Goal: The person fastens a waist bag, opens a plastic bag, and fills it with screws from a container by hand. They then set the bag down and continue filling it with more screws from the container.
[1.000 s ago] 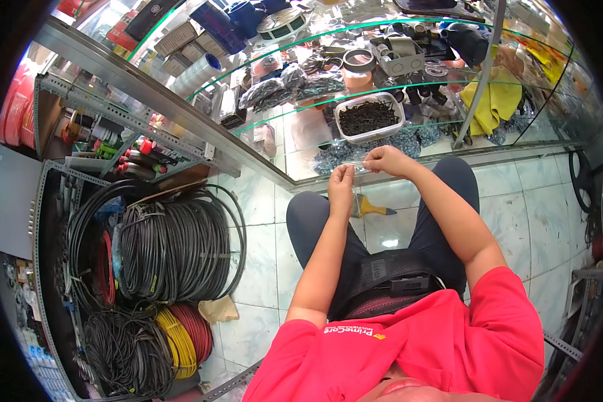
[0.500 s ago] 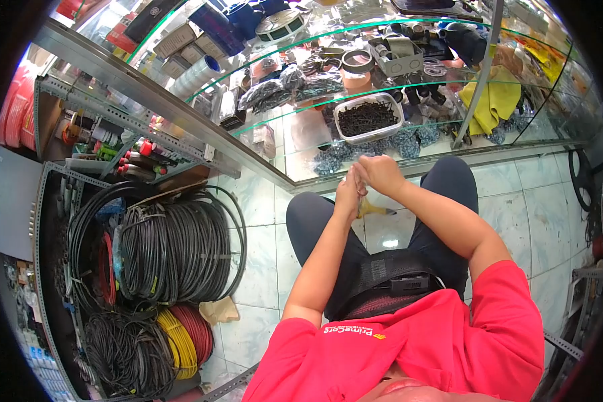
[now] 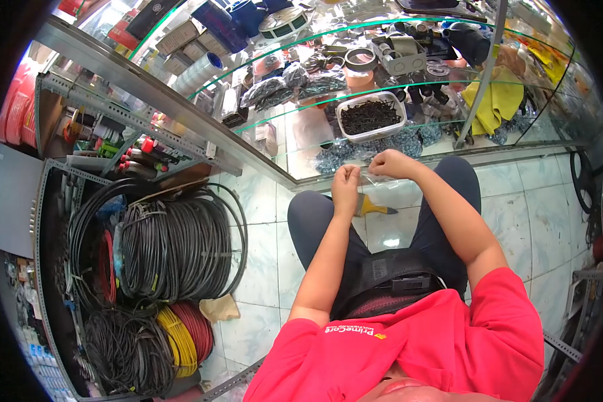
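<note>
My left hand (image 3: 346,183) and my right hand (image 3: 392,165) are raised above my knees, a short gap apart. Both have their fingers pinched together. Something thin and clear, like plastic, shows faintly between them; its outline is hard to make out. Just beyond the hands, a clear tub (image 3: 371,116) of small black pieces sits on the glass shelf. Bags of small bluish-grey items (image 3: 409,142) lie around its near side. Below my hands, a yellow object with a dark tip (image 3: 375,206) is on the floor.
Coils of black cable (image 3: 174,251) stand at the left, with a yellow coil (image 3: 177,343) and a red coil (image 3: 195,333) in front. The cabinet's metal edge (image 3: 268,167) runs close to my hands. A yellow cloth (image 3: 496,100) hangs at the right.
My hands were together and have moved apart, the right one to the right and slightly up. The thin clear thing and more of the yellow object now show.
</note>
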Available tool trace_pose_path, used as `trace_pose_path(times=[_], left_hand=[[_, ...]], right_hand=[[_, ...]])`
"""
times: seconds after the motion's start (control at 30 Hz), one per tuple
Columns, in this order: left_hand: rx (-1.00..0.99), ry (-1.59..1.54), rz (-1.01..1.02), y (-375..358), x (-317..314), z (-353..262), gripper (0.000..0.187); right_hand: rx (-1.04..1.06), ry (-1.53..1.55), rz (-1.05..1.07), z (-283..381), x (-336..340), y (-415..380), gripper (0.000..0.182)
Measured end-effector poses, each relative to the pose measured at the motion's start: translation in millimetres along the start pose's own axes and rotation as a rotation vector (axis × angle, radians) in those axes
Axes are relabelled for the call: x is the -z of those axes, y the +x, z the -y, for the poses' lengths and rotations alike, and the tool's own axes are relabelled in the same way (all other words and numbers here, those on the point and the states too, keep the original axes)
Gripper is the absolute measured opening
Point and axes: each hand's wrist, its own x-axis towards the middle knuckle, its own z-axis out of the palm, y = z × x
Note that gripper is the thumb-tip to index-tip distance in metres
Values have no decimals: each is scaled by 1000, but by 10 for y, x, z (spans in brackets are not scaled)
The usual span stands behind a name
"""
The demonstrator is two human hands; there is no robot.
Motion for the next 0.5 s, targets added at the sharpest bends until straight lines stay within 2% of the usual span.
trace_pose_path(times=[0.03, 0.1, 0.2, 0.3, 0.37, 0.4, 0.47, 0.5], left_hand=[[-6, -17, 22, 3, 24, -22, 19], [-14, -34, 49, 12, 33, -56, 18], [-18, -12, 53, 10, 32, -82, 17], [-26, 32, 24, 23, 32, -54, 18], [-126, -21, -134, 44, 13, 25, 20], [-126, -21, -134, 49, 23, 35, 20], [-244, 248, -373, 58, 54, 54, 24], [-245, 247, -373, 42, 65, 7, 24]], right_hand=[[1, 0, 0, 34, 19, -20, 23], [-46, 267, -25, 100, 58, -63, 20], [-121, 241, 87, 132, 127, -67, 21], [-144, 236, 101, 152, 126, -62, 19], [-101, 199, 48, 171, 117, -70, 18], [-58, 161, -5, 174, 112, -74, 17], [-71, 172, -50, 161, 84, -60, 17], [-83, 181, -94, 158, 70, -51, 17]])
